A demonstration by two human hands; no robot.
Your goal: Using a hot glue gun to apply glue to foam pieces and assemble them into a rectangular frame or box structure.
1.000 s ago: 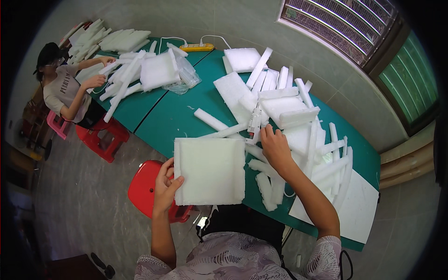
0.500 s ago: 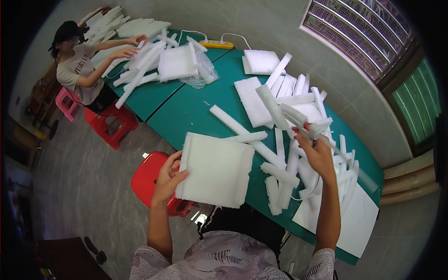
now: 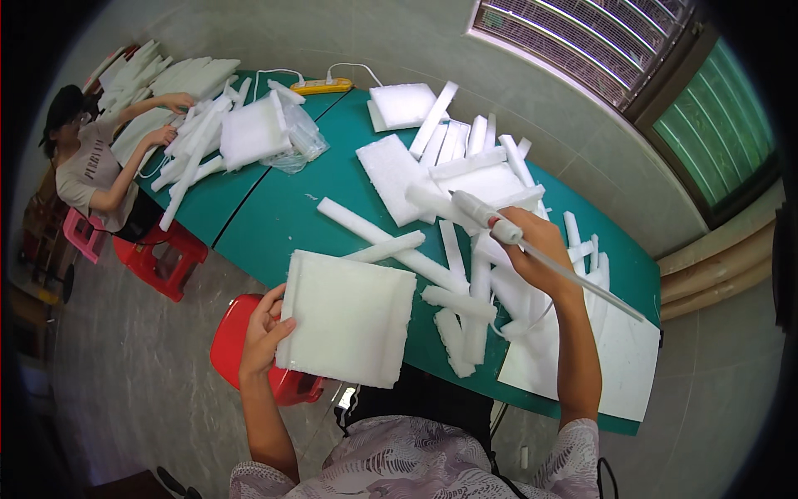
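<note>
A square white foam panel (image 3: 342,320) is held in front of me, with raised strips along its left and right sides. My left hand (image 3: 266,337) grips its left edge, thumb on top and fingers behind. My right hand (image 3: 536,254) is closed around a white hot glue gun (image 3: 478,214) with a reddish part. Its nozzle points up and left, apart from the panel; a long translucent glue stick (image 3: 582,283) juts out of its back. Below the gun, several loose white foam strips (image 3: 474,312) lie piled on the green table (image 3: 287,212).
A white board (image 3: 628,370) lies at the table's right end. Foam panels (image 3: 389,179) and strips lie further back. A yellow power strip (image 3: 322,86) is by the wall. At the far left a co-worker (image 3: 100,170) handles foam pieces. A red stool (image 3: 233,341) stands beside me.
The glue gun in my right hand has turned, so its body and glue stick now show plainly. My view has shifted to the right; my left hand still holds the foam panel.
</note>
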